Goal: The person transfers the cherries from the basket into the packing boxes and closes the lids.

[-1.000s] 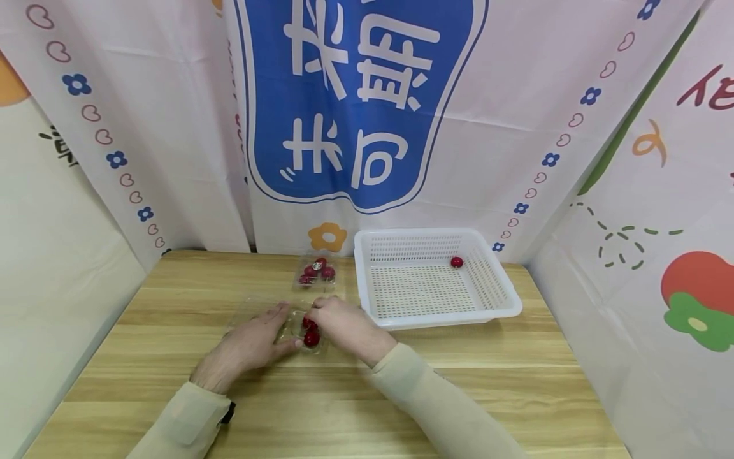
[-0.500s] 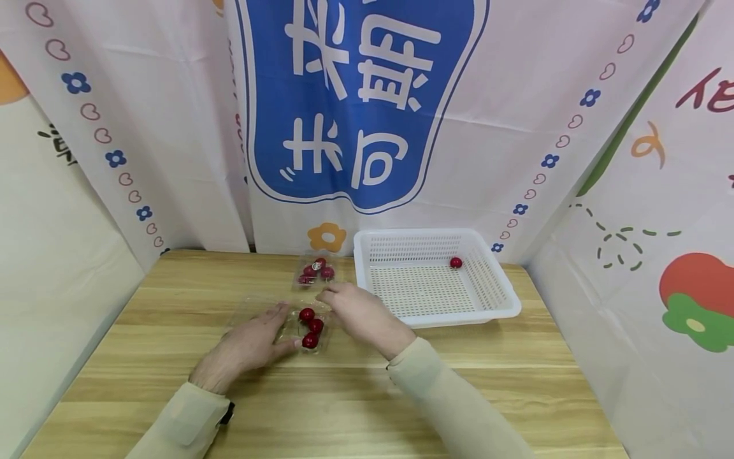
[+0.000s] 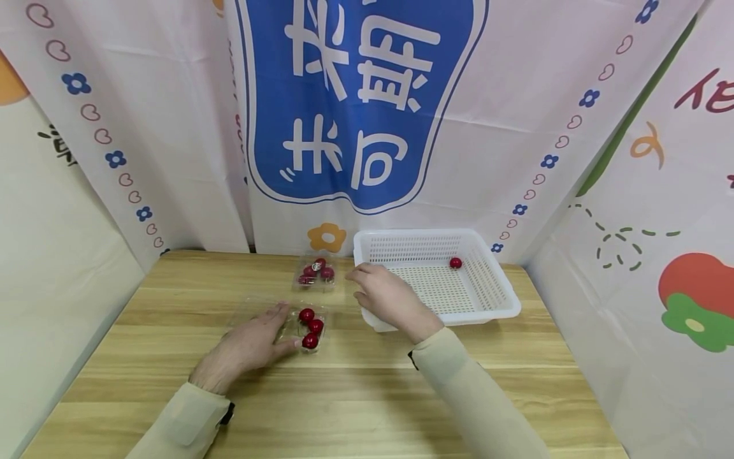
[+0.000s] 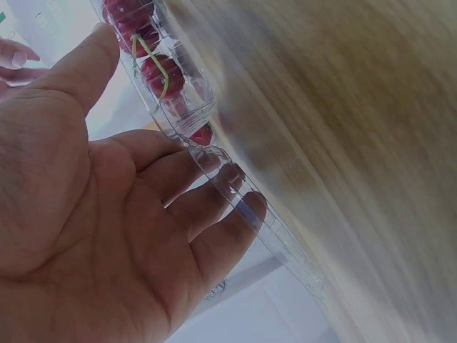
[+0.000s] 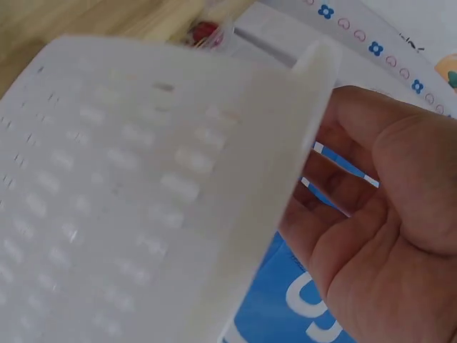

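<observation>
Head view: the opened clear box [image 3: 293, 327] runs left-to-right.

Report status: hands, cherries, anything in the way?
Left hand touching open clear box, three cherries inside. Right hand at edge of basket, grip unclear. One cherry in basket. Second box behind, seemingly out of the way.

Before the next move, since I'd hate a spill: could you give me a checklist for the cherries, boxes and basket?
1. Near box steadied: ok, the left hand touches it.
2. Its lid out of the way: ok, folded back to the left.
3. Three cherries inside the near box: ok.
4. Basket has room: ok, one cherry shows inside.
5. Right hand free of any load: cannot tell, fingertips partly hidden.
6. Far box emptied: not ok, cherries show in it.
</observation>
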`<action>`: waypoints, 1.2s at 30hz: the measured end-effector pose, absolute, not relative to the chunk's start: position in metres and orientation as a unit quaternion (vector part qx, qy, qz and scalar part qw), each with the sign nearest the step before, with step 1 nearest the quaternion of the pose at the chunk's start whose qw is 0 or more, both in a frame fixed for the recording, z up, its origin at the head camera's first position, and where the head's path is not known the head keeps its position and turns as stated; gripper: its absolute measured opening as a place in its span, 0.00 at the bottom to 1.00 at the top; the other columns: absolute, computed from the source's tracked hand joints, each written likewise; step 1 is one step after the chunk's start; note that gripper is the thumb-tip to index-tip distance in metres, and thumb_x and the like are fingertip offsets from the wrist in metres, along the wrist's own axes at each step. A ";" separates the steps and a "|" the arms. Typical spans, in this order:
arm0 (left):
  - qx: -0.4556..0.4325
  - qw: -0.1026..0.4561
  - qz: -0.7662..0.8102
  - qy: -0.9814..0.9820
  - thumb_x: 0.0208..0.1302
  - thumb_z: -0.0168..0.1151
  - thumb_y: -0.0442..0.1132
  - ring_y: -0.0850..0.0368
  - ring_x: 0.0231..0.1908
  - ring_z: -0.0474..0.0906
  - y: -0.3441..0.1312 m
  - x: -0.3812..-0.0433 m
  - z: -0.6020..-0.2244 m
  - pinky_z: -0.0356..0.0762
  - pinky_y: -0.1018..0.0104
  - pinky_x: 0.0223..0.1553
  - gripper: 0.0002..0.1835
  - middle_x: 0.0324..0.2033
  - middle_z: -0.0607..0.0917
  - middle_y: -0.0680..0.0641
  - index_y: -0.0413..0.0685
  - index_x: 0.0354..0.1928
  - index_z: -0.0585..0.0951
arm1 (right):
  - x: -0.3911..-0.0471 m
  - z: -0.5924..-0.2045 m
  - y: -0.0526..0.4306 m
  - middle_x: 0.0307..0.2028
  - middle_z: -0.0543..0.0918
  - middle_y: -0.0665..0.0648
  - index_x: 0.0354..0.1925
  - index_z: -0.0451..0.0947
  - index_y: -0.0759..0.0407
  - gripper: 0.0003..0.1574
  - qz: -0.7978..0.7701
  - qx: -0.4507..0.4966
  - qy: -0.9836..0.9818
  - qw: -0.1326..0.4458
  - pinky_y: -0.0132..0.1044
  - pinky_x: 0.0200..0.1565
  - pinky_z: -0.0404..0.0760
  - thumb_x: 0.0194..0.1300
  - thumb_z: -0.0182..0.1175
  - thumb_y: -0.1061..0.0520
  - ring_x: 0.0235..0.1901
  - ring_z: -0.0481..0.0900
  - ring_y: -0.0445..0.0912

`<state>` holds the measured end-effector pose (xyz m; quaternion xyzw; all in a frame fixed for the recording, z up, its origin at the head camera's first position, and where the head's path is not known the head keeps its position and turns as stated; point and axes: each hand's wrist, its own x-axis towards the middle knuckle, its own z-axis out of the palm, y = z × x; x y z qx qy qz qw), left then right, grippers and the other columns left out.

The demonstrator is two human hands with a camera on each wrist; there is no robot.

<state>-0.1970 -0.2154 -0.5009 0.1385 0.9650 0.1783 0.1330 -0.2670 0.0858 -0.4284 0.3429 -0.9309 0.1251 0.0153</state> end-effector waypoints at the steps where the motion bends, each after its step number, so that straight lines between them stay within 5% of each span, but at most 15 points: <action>1: 0.138 0.133 0.178 0.965 0.86 0.67 0.65 0.19 0.87 0.65 -0.216 -0.197 -0.501 0.67 0.23 0.88 0.55 0.91 0.61 0.24 0.28 0.91 0.60 | -0.269 -0.428 0.090 0.70 0.92 0.62 0.73 0.87 0.61 0.26 0.128 0.337 -0.933 0.015 0.50 0.75 0.92 0.82 0.74 0.60 0.70 0.91 0.58; 36: 0.141 0.134 0.176 0.965 0.86 0.65 0.66 0.18 0.87 0.65 -0.216 -0.196 -0.500 0.67 0.23 0.89 0.56 0.90 0.61 0.23 0.28 0.91 0.59 | -0.335 -0.459 0.226 0.76 0.86 0.69 0.75 0.83 0.65 0.29 0.091 0.172 -0.981 -0.018 0.64 0.82 0.84 0.83 0.73 0.58 0.76 0.85 0.67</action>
